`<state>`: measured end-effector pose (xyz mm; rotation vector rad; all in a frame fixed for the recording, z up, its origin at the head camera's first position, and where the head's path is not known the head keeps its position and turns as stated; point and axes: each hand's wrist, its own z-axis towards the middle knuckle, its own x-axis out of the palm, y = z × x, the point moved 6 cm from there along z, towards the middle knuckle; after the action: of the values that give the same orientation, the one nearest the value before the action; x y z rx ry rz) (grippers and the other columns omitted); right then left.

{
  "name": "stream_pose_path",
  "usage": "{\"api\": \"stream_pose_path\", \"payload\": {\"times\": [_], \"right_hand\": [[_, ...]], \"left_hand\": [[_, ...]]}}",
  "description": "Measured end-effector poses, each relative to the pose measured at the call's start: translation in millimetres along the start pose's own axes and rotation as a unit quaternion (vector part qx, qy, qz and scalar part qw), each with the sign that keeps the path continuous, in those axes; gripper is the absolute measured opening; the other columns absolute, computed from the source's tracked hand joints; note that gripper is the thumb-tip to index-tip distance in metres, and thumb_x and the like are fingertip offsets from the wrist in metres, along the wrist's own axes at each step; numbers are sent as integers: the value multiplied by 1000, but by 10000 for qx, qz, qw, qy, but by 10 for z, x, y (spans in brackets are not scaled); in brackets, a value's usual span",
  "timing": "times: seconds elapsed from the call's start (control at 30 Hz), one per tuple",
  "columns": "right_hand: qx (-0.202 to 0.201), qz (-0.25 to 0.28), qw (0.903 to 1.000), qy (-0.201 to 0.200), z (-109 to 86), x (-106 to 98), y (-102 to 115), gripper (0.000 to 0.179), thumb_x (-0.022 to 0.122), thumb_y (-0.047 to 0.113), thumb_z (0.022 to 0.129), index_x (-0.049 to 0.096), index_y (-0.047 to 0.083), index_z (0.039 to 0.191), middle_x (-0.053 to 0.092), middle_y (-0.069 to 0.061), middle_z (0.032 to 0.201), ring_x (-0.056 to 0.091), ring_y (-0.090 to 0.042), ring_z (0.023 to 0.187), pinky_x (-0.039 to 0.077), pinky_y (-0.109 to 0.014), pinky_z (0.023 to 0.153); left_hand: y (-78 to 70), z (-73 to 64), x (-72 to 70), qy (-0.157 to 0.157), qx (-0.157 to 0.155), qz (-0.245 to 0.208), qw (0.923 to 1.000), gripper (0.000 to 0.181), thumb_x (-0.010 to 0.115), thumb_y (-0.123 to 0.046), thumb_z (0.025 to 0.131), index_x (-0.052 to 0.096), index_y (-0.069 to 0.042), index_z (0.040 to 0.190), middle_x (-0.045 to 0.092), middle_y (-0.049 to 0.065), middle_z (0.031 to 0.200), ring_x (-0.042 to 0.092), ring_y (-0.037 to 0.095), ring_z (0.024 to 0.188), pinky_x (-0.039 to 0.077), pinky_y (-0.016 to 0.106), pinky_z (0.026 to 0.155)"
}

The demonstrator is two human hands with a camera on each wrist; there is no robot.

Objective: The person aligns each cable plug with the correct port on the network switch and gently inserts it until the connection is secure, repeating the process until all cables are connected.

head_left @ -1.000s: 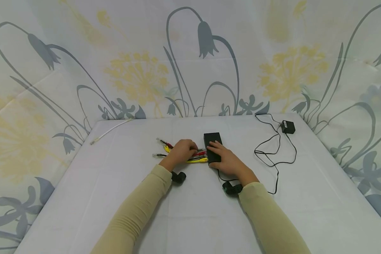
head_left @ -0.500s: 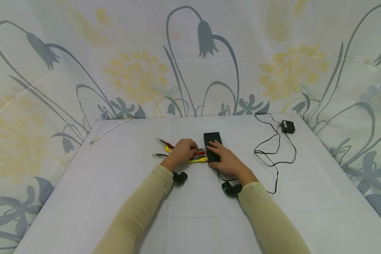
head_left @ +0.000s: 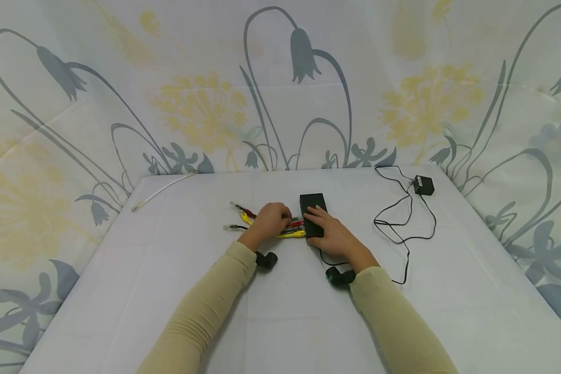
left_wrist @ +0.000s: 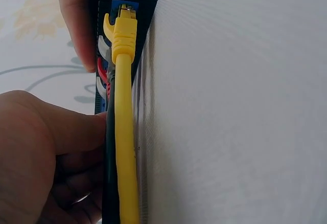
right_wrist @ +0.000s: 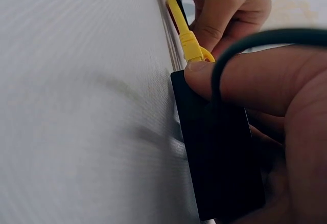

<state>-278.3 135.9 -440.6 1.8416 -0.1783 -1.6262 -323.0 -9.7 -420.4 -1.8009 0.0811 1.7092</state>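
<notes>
A black network switch [head_left: 312, 200] lies on the table, several Ethernet cables running into its left side. My right hand [head_left: 331, 234] holds it, fingers over the top and thumb at the near end. On the port side, my left hand [head_left: 270, 221] bends its fingers around a cable close to the plugs; the pinched spot is mostly hidden. In the left wrist view a yellow cable [left_wrist: 125, 132] sits at the nearest port, with a black cable [left_wrist: 110, 178] beside it. Behind them show a red plug [left_wrist: 101, 70] and grey-white plugs. The yellow plug [right_wrist: 190, 46] also appears past my right thumb.
Loose plug ends [head_left: 236, 206] stick out left of my left hand. A white cable [head_left: 161, 192] lies at the back left. At the back right sits a black power adapter [head_left: 423, 185] with a thin looped cord [head_left: 392, 224]. A patterned cloth wall rises behind the table.
</notes>
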Motion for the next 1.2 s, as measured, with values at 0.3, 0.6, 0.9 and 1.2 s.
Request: {"api": "stream_pose_path", "payload": {"times": [0.3,0.6,0.9,1.2], "right_hand": [[25,3,10000,12,-3,-12,7,64,62,30,83,35,23,141,20,7,152,11,-19,142,22,-55,108],[-41,9,10000,6,0,-13,14,64,63,29,83,36,22,140,21,6,151,11,-20,142,23,-54,108],[30,-8,10000,27,-7,-10,16,63,62,30,83,36,22,141,20,7,151,11,-19,142,24,-54,107],[6,27,10000,0,-6,1,-6,63,62,30,84,35,23,141,19,8,152,11,-20,142,23,-54,107]], "left_hand": [[16,21,13,30,5,-31,10000,15,58,-16,87,70,-10,95,66,3,95,60,17,86,49,31,80],[27,29,20,123,8,-119,9999,16,57,-17,88,70,-12,97,65,2,96,60,15,86,49,30,79],[53,46,43,173,-73,-221,9996,16,57,-17,88,70,-13,97,65,1,96,60,14,85,49,30,78],[75,36,53,246,-146,-346,9990,16,57,-19,88,69,-13,97,65,1,96,59,14,86,48,31,79]]}}
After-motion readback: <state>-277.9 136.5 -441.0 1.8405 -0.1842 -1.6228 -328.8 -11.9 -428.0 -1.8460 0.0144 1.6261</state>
